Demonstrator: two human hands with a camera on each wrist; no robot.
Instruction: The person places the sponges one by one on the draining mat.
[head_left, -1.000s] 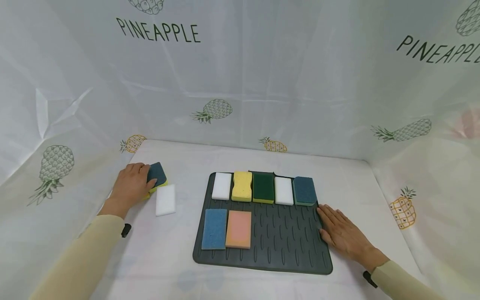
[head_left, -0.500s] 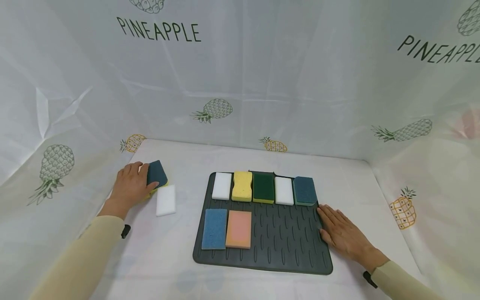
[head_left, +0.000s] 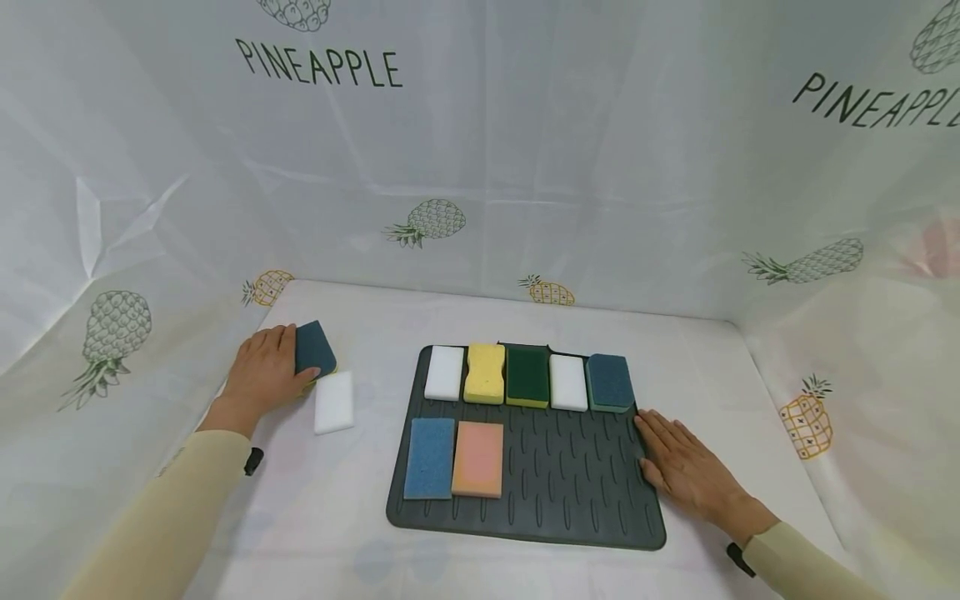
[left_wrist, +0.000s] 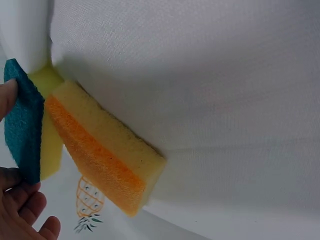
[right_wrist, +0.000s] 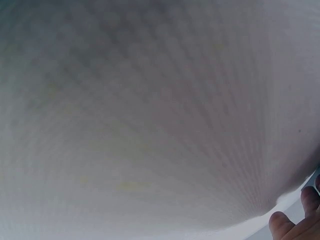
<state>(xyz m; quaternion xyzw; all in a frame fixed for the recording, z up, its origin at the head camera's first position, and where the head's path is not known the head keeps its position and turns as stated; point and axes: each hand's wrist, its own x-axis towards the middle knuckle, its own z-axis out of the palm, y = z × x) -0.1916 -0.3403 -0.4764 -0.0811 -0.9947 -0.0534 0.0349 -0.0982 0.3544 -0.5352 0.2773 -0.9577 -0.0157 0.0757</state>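
Note:
At the far left of the head view, my left hand (head_left: 264, 371) grips a scrub sponge (head_left: 314, 347) with a dark blue-green scouring side and yellow foam. In the left wrist view, the thumb and fingers lie at opposite edges of this scrub sponge (left_wrist: 25, 125). Right beside it sits an orange and pale-yellow sponge (left_wrist: 102, 150), which the hand hides in the head view. A white sponge (head_left: 333, 402) lies just in front of the gripped one. My right hand (head_left: 686, 462) rests flat, fingers extended, at the right edge of the dark grey ridged mat (head_left: 570, 492).
Along the mat's back edge runs a row of sponges: white (head_left: 444, 373), yellow (head_left: 484, 373), dark green (head_left: 527, 375), white (head_left: 567, 382) and blue-green (head_left: 610, 382). A blue sponge (head_left: 429, 458) and a pink one (head_left: 477, 458) lie at its front left. Pineapple-printed sheeting (head_left: 600, 167) surrounds the table.
The scrub sponge in my left hand has tilted slightly, and less of its yellow foam shows in the head view. My right hand and the sponges on the mat have stayed put.

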